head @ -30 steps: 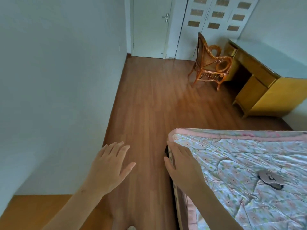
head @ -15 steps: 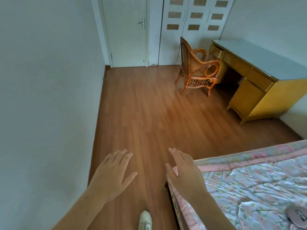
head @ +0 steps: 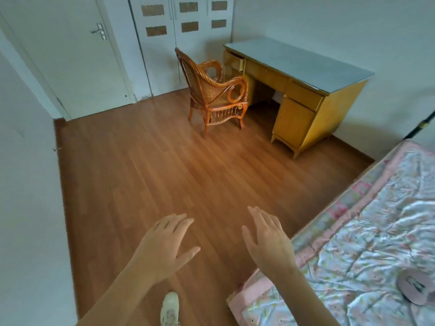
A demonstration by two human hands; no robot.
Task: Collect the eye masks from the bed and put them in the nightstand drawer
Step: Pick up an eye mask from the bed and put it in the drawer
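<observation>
A pinkish-grey eye mask (head: 415, 287) lies flat on the bed (head: 348, 231) near the right edge of the view, on the floral quilt with a pink border. My left hand (head: 166, 245) hovers over the wooden floor, fingers straight and empty. My right hand (head: 268, 241) hangs palm down by the bed's corner, fingers relaxed, holding nothing. The mask lies well to the right of my right hand. No nightstand shows in the view.
A wicker armchair (head: 215, 90) stands beside a yellow desk (head: 296, 90) with a grey top at the far side. A white door (head: 70, 55) and wardrobe doors (head: 181, 27) fill the back wall. My white shoe (head: 170, 308) stands on the floor (head: 153, 172). A wall (head: 26, 208) runs along the left.
The view has swung left and away from the bed. My right hand has come off the bed's corner and now hovers beside it. The eye mask has slid toward the right edge.
</observation>
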